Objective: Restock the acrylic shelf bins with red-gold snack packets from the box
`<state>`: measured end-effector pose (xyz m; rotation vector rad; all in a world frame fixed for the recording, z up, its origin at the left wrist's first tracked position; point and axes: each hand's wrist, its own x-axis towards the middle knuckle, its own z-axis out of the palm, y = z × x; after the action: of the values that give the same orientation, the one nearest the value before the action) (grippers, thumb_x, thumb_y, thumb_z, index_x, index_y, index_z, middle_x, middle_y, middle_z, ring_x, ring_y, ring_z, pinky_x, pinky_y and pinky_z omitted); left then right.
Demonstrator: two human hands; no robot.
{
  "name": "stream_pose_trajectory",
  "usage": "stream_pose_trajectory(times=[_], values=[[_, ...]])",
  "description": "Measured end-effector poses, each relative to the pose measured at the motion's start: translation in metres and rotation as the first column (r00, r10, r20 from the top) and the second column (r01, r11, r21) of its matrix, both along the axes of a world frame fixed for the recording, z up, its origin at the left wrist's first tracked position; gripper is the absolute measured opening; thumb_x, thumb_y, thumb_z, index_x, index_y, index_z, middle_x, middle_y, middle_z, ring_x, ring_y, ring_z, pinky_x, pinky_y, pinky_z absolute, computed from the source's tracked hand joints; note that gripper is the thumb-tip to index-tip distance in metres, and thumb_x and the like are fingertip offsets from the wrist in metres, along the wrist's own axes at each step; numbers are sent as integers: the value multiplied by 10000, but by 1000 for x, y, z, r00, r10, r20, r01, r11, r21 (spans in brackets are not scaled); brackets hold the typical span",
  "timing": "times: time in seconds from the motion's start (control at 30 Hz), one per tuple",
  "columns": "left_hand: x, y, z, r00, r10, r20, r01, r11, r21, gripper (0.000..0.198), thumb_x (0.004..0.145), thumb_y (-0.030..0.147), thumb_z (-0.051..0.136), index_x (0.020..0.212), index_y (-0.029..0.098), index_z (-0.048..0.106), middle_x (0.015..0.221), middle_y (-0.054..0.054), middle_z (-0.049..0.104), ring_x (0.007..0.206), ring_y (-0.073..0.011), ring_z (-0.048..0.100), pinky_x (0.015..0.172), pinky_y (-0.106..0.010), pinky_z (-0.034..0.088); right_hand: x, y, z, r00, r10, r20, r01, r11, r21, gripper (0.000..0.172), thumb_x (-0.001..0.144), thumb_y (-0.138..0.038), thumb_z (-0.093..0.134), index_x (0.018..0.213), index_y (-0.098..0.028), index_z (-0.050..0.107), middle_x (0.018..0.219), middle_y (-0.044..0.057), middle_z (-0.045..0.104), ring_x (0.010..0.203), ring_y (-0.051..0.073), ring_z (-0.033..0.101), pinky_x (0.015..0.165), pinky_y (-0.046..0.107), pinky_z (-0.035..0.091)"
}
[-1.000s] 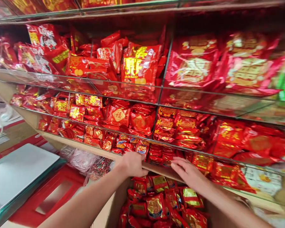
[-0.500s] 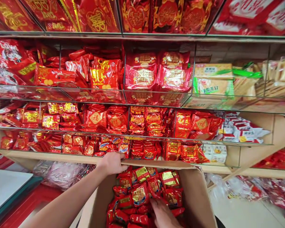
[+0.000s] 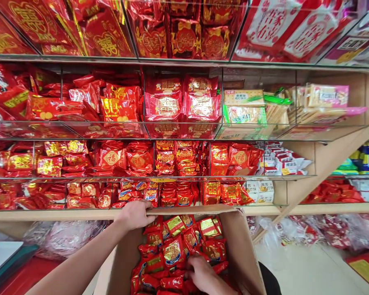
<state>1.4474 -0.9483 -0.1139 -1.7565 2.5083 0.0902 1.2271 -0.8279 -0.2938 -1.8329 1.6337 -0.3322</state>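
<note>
An open cardboard box (image 3: 244,246) stands in front of the shelves, filled with small red snack packets (image 3: 174,250) that have gold and blue print. My left hand (image 3: 137,214) is closed over the box's far rim near its left corner. Inside the box, my right hand (image 3: 203,273) reaches down among the packets at the right of the pile. Its fingers curl in and their tips are hidden, so what they hold cannot be made out.
Behind the box rise shelves with clear dividers (image 3: 156,159) full of red packets. Pale cracker packs (image 3: 245,114) sit at the right. Plastic-wrapped goods (image 3: 74,235) lie under the lowest wooden ledge (image 3: 64,215). A white board (image 3: 1,256) is at lower left.
The view has shifted, showing more shelving at the right. My right hand's fingers look more curled among the packets. My left hand keeps its hold on the box rim.
</note>
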Motion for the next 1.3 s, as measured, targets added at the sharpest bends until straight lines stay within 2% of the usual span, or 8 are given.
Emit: stream_pose_trajectory(times=[0.23,0.37,0.53,0.63,0.73,0.87,1.17,1.3], values=[[9,3,9,981,-152,-117,153,988,-5,516,649,490,502,1119,278,490,1016,-31,608,924,-218,554,779,-331,433,-20,9,42,997,-12,70,21,992,-128,102,697,-139,443,655,-188,521,657,8,579,642,145,526,595,244,347],[-6,31,10,847,-297,-441,242,954,-179,423,741,346,459,1143,214,462,1154,-64,518,1094,-185,436,970,-323,316,-43,26,84,878,-231,420,324,931,-167,186,798,-303,384,654,-196,432,582,-15,501,549,128,487,534,230,361],[-66,92,-5,430,130,-894,198,952,234,449,779,359,440,1187,203,340,1148,-74,520,1005,-157,516,877,-308,427,-46,40,128,305,-359,882,518,840,163,230,737,-402,521,662,-205,425,605,-31,470,575,141,542,600,277,457],[-92,114,-7,202,407,-891,393,799,455,448,770,391,470,1154,196,346,1119,-78,549,991,-168,533,852,-317,443,-35,43,136,213,-349,913,493,845,208,230,719,-380,560,646,-201,436,594,-38,464,569,131,537,608,275,471],[-100,119,-3,119,534,-837,477,709,520,343,758,396,500,1022,187,437,1030,-64,601,894,-177,578,757,-315,480,-25,46,133,155,-325,933,494,843,212,214,725,-352,567,637,-200,444,593,-48,478,563,111,526,606,257,475],[-94,116,-4,139,501,-854,465,728,503,303,738,355,544,973,178,469,961,-48,622,862,-168,582,761,-309,472,-19,48,124,123,-305,944,432,873,226,230,725,-349,573,900,-223,493,844,4,593,749,151,571,670,292,488],[-77,116,0,568,89,-818,439,808,393,330,764,350,490,1057,199,489,1011,-32,603,919,-152,549,828,-264,433,-33,55,126,671,-134,729,311,944,-112,392,726,-327,569,1079,-197,458,972,56,596,873,184,562,774,307,453],[-48,88,15,756,-328,-566,427,903,46,438,760,389,479,1167,230,439,1165,-38,526,1071,-168,459,956,-296,326,-45,41,150,816,-159,556,373,879,-297,262,731,-332,552,957,-203,522,873,26,611,779,163,572,701,265,455]])
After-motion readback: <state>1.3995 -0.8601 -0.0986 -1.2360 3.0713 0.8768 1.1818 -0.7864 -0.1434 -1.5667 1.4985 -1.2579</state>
